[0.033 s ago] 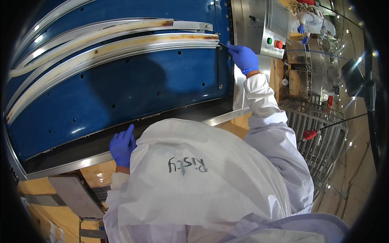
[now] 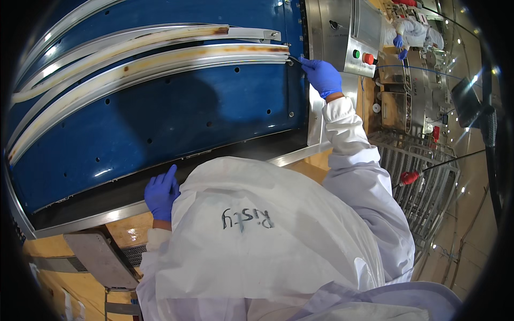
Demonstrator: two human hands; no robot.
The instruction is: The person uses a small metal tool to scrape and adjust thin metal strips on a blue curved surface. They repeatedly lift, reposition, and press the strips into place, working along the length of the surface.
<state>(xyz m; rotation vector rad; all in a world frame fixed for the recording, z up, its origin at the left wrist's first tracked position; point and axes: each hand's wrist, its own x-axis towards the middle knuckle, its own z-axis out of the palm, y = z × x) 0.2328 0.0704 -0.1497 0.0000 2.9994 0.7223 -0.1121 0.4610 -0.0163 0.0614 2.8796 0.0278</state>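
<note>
My right hand [image 2: 323,78], in a blue glove, is closed in a pinch on a thin metal rod [image 2: 294,58], perhaps a hex key; its exact kind is too small to tell. The rod reaches to the right end of a long metal bar [image 2: 160,60], whose cream strip carries brown stains. Under the bar spreads a blue panel [image 2: 187,109] with small holes. My left hand [image 2: 161,193], also gloved in blue, rests at the machine's near edge over a dark belt [image 2: 115,195]. Its fingers are partly spread, with nothing seen in them.
A second stained bar [image 2: 128,49] lies farther back. Right of the panel stands a steel control box [image 2: 348,58] with green and red buttons. A metal rack [image 2: 423,182] and a red plug [image 2: 409,177] are at the right. Another person [image 2: 412,33] works in the distance.
</note>
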